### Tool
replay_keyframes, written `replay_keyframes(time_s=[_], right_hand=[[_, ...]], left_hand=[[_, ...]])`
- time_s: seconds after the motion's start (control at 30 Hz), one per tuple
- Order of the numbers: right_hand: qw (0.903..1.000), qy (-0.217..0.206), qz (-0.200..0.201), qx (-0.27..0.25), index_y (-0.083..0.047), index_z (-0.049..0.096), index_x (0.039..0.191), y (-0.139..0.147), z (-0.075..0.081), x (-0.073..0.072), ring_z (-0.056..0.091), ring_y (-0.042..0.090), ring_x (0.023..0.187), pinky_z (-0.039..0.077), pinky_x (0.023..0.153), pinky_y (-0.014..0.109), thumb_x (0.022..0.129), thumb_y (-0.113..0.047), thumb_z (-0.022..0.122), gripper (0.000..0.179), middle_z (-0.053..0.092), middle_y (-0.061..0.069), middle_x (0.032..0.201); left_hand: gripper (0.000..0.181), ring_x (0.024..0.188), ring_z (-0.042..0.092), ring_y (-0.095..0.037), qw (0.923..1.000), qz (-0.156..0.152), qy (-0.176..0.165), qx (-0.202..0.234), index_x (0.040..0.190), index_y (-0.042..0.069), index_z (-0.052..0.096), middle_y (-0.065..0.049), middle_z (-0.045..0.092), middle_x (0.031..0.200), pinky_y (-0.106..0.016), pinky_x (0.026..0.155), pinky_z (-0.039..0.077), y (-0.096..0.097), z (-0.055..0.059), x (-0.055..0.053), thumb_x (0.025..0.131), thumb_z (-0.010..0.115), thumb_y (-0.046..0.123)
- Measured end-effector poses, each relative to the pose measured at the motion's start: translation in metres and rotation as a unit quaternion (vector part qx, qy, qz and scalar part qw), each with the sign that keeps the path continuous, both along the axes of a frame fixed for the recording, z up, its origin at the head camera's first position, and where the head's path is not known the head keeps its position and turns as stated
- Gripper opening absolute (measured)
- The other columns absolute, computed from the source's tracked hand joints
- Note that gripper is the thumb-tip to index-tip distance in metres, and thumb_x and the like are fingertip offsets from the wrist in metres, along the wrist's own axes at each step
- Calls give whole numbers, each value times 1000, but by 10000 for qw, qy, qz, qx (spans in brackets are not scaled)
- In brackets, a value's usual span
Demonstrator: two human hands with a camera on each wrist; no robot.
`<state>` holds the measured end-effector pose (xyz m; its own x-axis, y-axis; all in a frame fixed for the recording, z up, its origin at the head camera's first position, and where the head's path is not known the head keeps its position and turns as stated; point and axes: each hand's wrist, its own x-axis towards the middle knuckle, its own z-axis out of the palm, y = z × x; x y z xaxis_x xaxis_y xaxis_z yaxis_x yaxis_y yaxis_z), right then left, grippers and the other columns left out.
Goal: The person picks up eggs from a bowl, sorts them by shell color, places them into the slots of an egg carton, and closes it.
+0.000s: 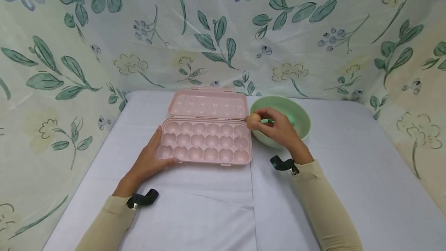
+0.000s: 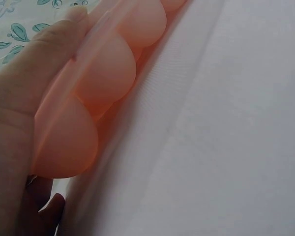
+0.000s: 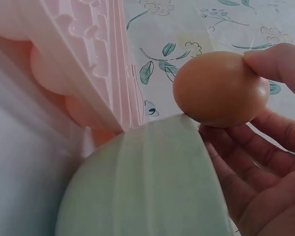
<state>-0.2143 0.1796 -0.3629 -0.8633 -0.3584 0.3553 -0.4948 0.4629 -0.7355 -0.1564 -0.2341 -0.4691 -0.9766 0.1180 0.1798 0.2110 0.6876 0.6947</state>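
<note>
A pink plastic egg box [image 1: 197, 140] lies with its lid [image 1: 209, 104] folded back behind it; its several round cups hold no eggs. My left hand [image 1: 148, 160] grips the box's near left corner, the thumb along the front edge. In the left wrist view, that thumb crosses the rim above the rounded cups [image 2: 108, 69]. Between thumb and fingertips, my right hand [image 1: 280, 129] pinches a brown egg [image 3: 221, 89]. The egg is just above the left rim of a light green bowl [image 3: 152, 182], near the box's right side. Part of the bowl's inside is hidden by that hand.
A white cloth [image 1: 209, 208] covers the table. Behind and at both sides hangs a curtain [image 1: 209, 18] with leaf and flower prints. The bowl [image 1: 304, 121] stands close against the box's right side. Bright green shows inside it, too unclear to name.
</note>
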Motion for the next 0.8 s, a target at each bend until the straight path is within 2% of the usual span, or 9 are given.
replay_keyframes(time_s=[0.1, 0.23, 0.5, 0.63, 0.8], right_hand=[[9999, 7, 132, -79, 4, 61, 116, 0, -5, -2, 61, 29, 100, 55, 83, 37, 86, -10, 73, 35, 63, 17, 111], [9996, -74, 211, -169, -4, 64, 116, 4, -26, -14, 61, 23, 103, 53, 88, 44, 86, -20, 75, 36, 64, 9, 113], [9987, 95, 338, 370, -10, 63, 118, 2, -33, -11, 60, 26, 108, 50, 92, 49, 87, -27, 73, 37, 64, 6, 118], [9973, 134, 422, 588, -13, 65, 119, 2, -36, -10, 57, 23, 112, 50, 92, 48, 86, -29, 74, 37, 62, 3, 120], [9953, 225, 421, 837, -14, 67, 118, 3, -37, -11, 54, 25, 104, 49, 87, 43, 86, -31, 74, 37, 64, 1, 118]], left_hand=[[132, 145, 19, -31, 10000, -14, -13, 37, 156, 19, 0, 0, 6, 162, -57, 110, 25, 0, 0, 0, 63, 84, 57], [131, 145, 18, -31, 10000, -42, -11, 45, 156, 23, -2, -1, 6, 162, -58, 110, 26, 0, 0, -1, 63, 84, 56], [131, 145, 19, -33, 10000, -35, -11, 19, 156, 20, -2, -2, 6, 162, -59, 109, 26, 0, 0, -1, 64, 84, 54], [131, 145, 18, -32, 10000, -8, -47, 37, 156, 23, -3, -2, 6, 162, -58, 110, 25, 1, -1, 0, 63, 84, 55], [131, 145, 17, -31, 10000, -4, -42, 79, 156, 25, -3, -1, 6, 162, -58, 110, 25, 0, -1, 0, 63, 85, 56]])
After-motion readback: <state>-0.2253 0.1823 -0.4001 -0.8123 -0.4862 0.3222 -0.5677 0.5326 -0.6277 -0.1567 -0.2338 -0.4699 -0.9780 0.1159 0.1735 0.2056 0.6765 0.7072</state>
